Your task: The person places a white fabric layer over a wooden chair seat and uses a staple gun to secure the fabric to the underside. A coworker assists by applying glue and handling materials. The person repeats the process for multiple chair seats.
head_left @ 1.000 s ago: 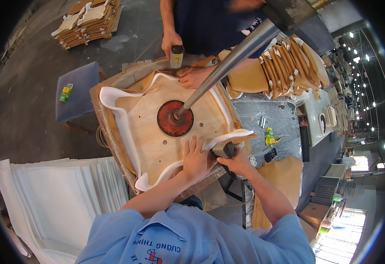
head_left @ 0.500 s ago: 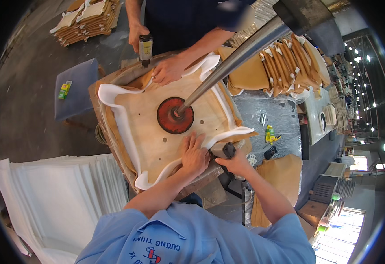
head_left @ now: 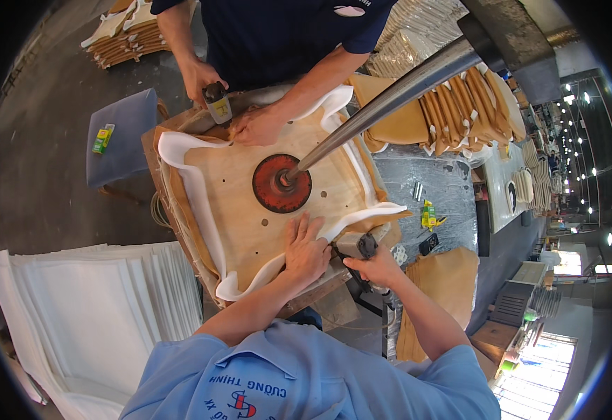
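Observation:
A plywood seat panel [head_left: 243, 217] lies before me, with white foam [head_left: 197, 203] and tan covering [head_left: 183, 234] along its sides. A round red press pad [head_left: 264, 185] on a metal rod bears down on its middle. My left hand [head_left: 307, 252] rests on the near side of the panel, fingers stretched over the wood and palm across the foam edge. Just right of it, my right hand [head_left: 377, 267] grips a staple gun [head_left: 357, 245], its nose near the panel's near edge. Whether the nose touches is hard to see.
Opposite, a co-worker's hand holds another staple gun [head_left: 218, 105] at the far edge; the other hand [head_left: 258, 127] presses there. The slanting metal rod [head_left: 390, 105] crosses above. White sheets [head_left: 96, 301] are stacked left, a blue padded stool [head_left: 120, 157] beyond, tan cushions [head_left: 453, 105] right.
The co-worker's staple gun has come down and left onto the panel's far edge, and their other hand has shifted slightly left. My hands and staple gun have barely moved.

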